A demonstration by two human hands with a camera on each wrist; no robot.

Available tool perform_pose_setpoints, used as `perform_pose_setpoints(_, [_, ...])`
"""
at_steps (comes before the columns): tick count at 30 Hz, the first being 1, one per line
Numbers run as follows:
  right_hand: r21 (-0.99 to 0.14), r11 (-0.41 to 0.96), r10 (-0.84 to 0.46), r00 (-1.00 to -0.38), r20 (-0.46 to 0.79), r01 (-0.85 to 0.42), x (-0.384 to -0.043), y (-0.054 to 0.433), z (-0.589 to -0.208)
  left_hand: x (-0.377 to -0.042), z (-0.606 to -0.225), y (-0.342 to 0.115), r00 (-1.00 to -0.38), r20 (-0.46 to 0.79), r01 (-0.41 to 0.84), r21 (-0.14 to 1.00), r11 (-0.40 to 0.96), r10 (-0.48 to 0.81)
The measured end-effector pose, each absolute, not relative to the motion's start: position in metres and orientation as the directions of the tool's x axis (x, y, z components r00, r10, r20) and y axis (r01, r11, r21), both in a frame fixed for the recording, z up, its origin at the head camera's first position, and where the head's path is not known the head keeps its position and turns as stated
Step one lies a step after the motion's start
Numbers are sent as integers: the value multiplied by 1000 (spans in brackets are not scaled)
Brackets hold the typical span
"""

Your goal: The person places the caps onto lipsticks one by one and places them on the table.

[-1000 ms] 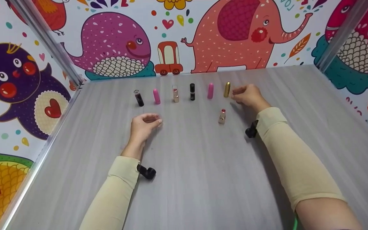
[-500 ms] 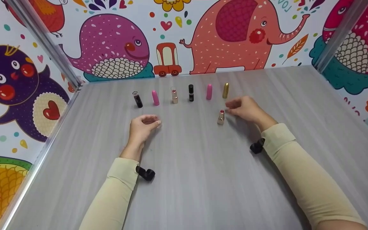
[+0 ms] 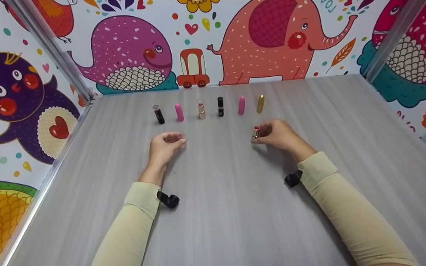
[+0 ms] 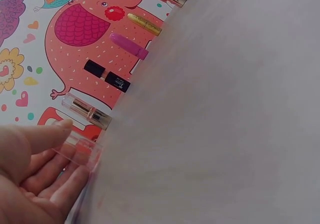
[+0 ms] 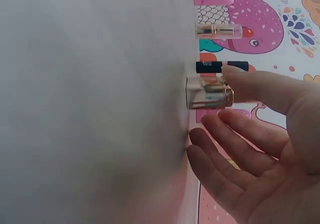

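My left hand [image 3: 164, 147] pinches a clear lipstick cap [image 4: 84, 151] between thumb and fingers, close over the table [image 3: 213, 207]. The cap barely shows in the head view. My right hand [image 3: 277, 135] is at an upright, uncapped lipstick [image 3: 256, 130] with a red tip and a gold case. Its thumb lies against the near side of the case and its fingers are on the far side. In the right wrist view the shiny case [image 5: 206, 92] stands between thumb and index finger, its base at the table surface.
Along the back stands a row: a black tube with clear top [image 3: 158, 114], a pink tube [image 3: 179, 112], a clear-capped lipstick [image 3: 201, 110], a black lipstick [image 3: 220, 107], another pink tube [image 3: 241, 105] and a gold tube [image 3: 260, 103]. A patterned wall [image 3: 231, 40] rises behind.
My right hand has moved from beside the gold tube toward me and to the left, and now takes hold of the uncapped lipstick. The left hand stays in place with the cap.
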State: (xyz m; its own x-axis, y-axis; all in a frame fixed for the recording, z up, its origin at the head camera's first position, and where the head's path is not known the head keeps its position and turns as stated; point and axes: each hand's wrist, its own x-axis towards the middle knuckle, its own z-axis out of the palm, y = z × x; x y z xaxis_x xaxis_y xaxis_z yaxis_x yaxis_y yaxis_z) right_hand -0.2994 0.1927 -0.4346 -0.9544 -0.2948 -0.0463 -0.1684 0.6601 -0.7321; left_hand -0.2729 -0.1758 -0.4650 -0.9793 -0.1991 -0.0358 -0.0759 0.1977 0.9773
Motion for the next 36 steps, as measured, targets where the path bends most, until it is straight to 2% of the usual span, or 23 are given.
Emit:
perform_pose_setpoints(15, [-697,684,-279,-960,20,-213,-300,183,-441,-271,-465,-176,-976,10,-41,972,232,-215])
perform_pose_setpoints(31, [-817,559,-293,-955,-32,-144,-302,192,-449,-273,-465,-174,-978,6,-42,974,224,-210])
perform_pose_setpoints(36, [-828,537,-294,-956,-5,-161,-302,193,-448,-271,-464,-174,-978,-5,-54,972,228,-208])
